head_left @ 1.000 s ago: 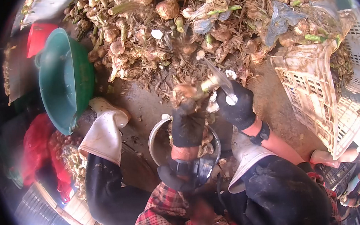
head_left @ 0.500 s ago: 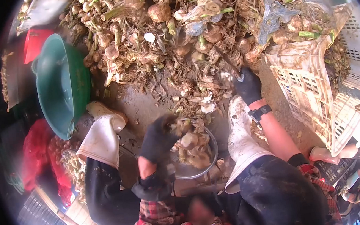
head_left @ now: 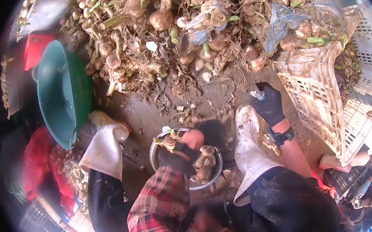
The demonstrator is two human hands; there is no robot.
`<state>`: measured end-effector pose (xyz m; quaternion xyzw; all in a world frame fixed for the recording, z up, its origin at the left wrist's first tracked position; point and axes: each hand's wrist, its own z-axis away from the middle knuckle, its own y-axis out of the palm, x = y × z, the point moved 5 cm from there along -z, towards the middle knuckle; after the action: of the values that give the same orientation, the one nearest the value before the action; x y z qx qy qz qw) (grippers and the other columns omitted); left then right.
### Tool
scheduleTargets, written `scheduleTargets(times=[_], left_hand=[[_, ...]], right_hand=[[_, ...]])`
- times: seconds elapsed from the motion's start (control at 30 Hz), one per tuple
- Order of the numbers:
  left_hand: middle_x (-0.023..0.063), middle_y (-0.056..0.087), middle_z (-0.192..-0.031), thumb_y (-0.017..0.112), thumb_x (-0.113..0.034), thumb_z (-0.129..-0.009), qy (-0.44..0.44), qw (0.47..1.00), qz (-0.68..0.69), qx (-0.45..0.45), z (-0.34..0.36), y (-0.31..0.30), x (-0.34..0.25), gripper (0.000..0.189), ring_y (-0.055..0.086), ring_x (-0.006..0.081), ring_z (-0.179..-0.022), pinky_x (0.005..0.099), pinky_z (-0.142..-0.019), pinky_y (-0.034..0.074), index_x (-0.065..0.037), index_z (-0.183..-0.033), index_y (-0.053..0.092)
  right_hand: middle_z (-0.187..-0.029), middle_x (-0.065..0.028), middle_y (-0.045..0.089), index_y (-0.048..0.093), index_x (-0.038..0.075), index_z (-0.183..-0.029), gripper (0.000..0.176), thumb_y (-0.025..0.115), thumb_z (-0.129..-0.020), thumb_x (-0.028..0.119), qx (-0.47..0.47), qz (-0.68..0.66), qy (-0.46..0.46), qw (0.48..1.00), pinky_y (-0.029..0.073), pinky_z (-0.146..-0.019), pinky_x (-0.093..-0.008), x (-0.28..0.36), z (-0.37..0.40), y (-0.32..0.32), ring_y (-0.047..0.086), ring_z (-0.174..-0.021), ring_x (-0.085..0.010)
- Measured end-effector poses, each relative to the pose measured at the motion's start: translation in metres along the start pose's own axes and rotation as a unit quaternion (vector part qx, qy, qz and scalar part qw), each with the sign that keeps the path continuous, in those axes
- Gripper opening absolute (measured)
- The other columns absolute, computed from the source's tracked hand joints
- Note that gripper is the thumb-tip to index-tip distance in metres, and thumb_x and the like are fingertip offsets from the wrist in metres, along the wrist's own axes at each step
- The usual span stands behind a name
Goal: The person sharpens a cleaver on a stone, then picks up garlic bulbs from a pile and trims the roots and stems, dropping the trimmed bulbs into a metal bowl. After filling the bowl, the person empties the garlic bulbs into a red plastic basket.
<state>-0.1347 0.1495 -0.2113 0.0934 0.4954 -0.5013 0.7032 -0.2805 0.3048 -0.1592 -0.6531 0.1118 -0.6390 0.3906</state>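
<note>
My right hand [head_left: 267, 104], in a black glove, is closed round the handle of a knife [head_left: 248, 77], its blade pointing up and away over the ground. My left hand [head_left: 213, 134], also black-gloved, reaches across the far rim of a round basin [head_left: 221, 168]. Motion smears its fingers, and whatever they may touch is hidden. Inside the basin lie several trimmed garlic bulbs [head_left: 204, 164], partly covered by my left wrist and cuff. Beyond both hands rises a big heap of garlic [head_left: 163, 19] with dry leaves and cut stems.
A green tub [head_left: 65, 92] stands tilted at the left, near a red container [head_left: 32, 50] and a red net bag [head_left: 38, 166]. Dirty white plastic crates [head_left: 313, 90] lean at the right. My white boots [head_left: 249, 141] flank the basin.
My left hand has swung right across the basin. My right hand, still holding the knife, has come slightly closer and to the right. Scraps on the ground beyond the basin have shifted.
</note>
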Motion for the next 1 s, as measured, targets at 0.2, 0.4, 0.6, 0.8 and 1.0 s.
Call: scheduleTargets(times=[0.2,0.4,0.6,0.8,1.0], left_hand=[[0.0135,0.064,-0.097,0.072,-0.018,-0.078,-0.103,0.840,0.138,-0.514,0.019,-0.111,0.007,0.040,0.064,0.0275,-0.089,0.0340,-0.080,0.050,-0.007,-0.114,0.059],[0.0206,0.045,-0.129,0.075,-0.021,-0.065,-0.076,0.710,-0.127,-0.688,0.035,-0.242,-0.063,0.072,0.048,0.0393,-0.114,0.0499,-0.094,0.040,-0.012,-0.130,0.046],[0.0088,0.056,-0.109,0.068,-0.023,-0.069,-0.025,0.775,-0.249,-0.581,-0.008,-0.228,-0.072,0.046,0.048,0.0309,-0.113,0.0508,-0.089,0.035,-0.025,-0.114,0.057],[0.0082,0.056,-0.110,0.067,-0.028,-0.066,-0.066,0.864,-0.186,-0.463,0.004,-0.138,-0.059,0.055,0.048,0.0300,-0.113,0.0462,-0.087,0.039,-0.017,-0.118,0.056],[0.0152,0.061,-0.111,0.071,-0.032,-0.074,-0.155,0.861,0.100,-0.474,0.056,-0.149,-0.010,0.043,0.064,0.0248,-0.086,0.0386,-0.073,0.052,-0.010,-0.110,0.061]], right_hand=[[-0.087,-0.0150,0.066,0.061,0.002,-0.099,0.039,0.079,-0.070,0.021,-0.084,-0.037,-0.054,0.994,0.052,-0.070,-0.0341,0.024,-0.019,0.005,0.065,-0.078,-0.0298],[-0.084,-0.0095,0.064,0.060,0.004,-0.101,0.035,0.077,-0.073,0.013,-0.187,-0.086,-0.104,0.973,0.050,-0.071,-0.0327,0.092,-0.060,-0.033,0.062,-0.076,-0.0221],[-0.086,-0.0077,0.065,0.061,0.004,-0.098,0.030,0.075,-0.075,0.015,-0.157,-0.210,-0.130,0.956,0.050,-0.072,-0.0315,0.114,-0.085,-0.038,0.062,-0.078,-0.0199],[-0.092,-0.0102,0.067,0.061,0.005,-0.103,0.037,0.076,-0.075,0.023,-0.090,-0.207,-0.035,0.974,0.052,-0.072,-0.0318,0.055,-0.025,0.008,0.066,-0.082,-0.0200],[-0.086,-0.0059,0.062,0.059,0.004,-0.100,0.054,0.088,-0.059,0.025,0.013,-0.158,0.009,0.987,0.049,-0.074,-0.0304,0.032,0.007,0.042,0.060,-0.079,-0.0171]])
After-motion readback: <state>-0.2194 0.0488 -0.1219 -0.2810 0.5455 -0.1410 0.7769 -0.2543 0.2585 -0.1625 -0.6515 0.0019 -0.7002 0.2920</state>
